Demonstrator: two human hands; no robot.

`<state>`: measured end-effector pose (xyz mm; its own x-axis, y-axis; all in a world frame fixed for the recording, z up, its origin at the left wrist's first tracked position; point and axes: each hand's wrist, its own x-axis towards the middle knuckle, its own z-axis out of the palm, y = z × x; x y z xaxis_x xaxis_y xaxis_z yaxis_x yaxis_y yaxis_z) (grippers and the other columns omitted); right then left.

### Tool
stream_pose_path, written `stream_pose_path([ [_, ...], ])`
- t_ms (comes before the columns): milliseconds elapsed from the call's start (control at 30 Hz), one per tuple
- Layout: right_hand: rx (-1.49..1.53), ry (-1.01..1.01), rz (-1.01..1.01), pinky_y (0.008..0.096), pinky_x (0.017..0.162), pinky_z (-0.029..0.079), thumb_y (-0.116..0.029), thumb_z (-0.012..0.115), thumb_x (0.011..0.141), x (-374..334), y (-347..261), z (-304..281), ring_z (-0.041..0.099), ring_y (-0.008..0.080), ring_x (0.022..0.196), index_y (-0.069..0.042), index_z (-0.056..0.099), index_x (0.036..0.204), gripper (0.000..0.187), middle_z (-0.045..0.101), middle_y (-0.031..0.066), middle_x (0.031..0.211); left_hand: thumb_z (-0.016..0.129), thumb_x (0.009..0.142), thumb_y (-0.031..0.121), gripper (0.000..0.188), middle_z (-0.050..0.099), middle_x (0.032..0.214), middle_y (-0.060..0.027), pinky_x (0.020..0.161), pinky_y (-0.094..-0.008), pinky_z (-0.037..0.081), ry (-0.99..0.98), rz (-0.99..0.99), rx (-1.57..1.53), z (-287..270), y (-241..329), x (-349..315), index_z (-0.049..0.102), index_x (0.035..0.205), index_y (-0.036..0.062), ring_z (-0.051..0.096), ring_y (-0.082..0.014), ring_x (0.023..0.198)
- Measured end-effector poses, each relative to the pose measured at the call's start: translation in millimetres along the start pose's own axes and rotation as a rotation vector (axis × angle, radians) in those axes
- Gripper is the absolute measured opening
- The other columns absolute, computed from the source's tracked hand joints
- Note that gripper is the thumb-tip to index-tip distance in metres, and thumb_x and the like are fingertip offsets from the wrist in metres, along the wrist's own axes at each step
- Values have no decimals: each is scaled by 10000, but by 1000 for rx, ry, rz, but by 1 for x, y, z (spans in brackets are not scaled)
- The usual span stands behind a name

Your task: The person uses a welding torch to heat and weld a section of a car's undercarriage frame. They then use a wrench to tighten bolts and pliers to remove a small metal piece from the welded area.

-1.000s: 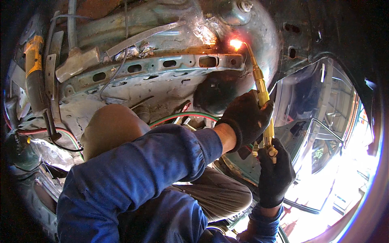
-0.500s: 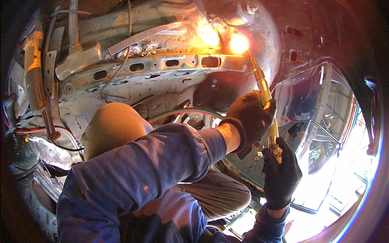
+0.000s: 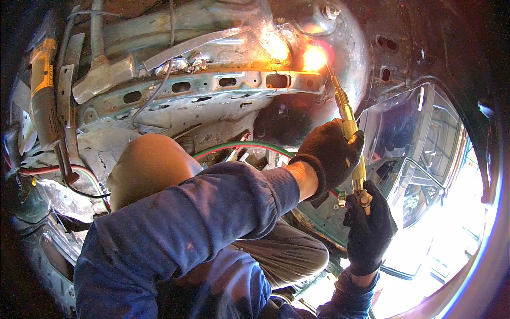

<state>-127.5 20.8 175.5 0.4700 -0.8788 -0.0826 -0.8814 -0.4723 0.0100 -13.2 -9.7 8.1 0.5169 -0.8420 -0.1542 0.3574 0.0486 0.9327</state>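
Note:
A brass gas torch [image 3: 343, 100] slants up from my hands, its thin tip pointing at the metal seam. A bright flame [image 3: 314, 57] glows at the tip, beside a rounded body panel [image 3: 350, 58] and the end of a slotted metal rail [image 3: 204, 85]. My left hand [image 3: 326, 154], in a dark knitted glove, is wrapped round the middle of the torch handle. Lower down, my right hand [image 3: 370, 228], in a black glove, grips the torch's valve end with its fingers at the fitting. A small ridged knob [image 3: 341, 199] shows between the hands.
At the upper left lie a hammer [image 3: 104, 78], a flat metal bar [image 3: 194, 49] and a yellow-and-black power tool [image 3: 43, 90]. Red and green hoses [image 3: 234, 148] run behind my left arm. A window frame [image 3: 419, 183] and bright daylight are at the right.
The glow at the tip looks a little smaller, and its halo has faded. The torch and both hands have shifted slightly right; my right fingers have moved a little at the valve end.

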Motion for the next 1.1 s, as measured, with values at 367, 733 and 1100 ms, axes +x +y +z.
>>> stream_pose_path([
  [367,-91,25,-193,247,605,534,-45,811,966,2,8,4,651,77,705,62,712,1348,409,759,70,931,621,1073,315,343,726,878,-259,806,-549,570,-4,35,12,-1,-2,1,720,984,-1,721,-464,855],
  [733,-110,14,-199,245,604,520,-88,806,991,1,9,3,636,65,698,47,710,1365,410,747,46,901,608,1084,287,302,712,865,-231,770,-545,573,-7,118,89,5,-12,1,721,989,23,708,-453,814],
  [1100,-110,12,-141,276,655,543,-110,828,969,-1,7,4,684,120,778,38,730,1332,404,755,85,944,632,1063,397,422,731,865,-280,777,-562,560,3,-2,63,-6,4,-3,709,978,-9,727,-483,850],
])
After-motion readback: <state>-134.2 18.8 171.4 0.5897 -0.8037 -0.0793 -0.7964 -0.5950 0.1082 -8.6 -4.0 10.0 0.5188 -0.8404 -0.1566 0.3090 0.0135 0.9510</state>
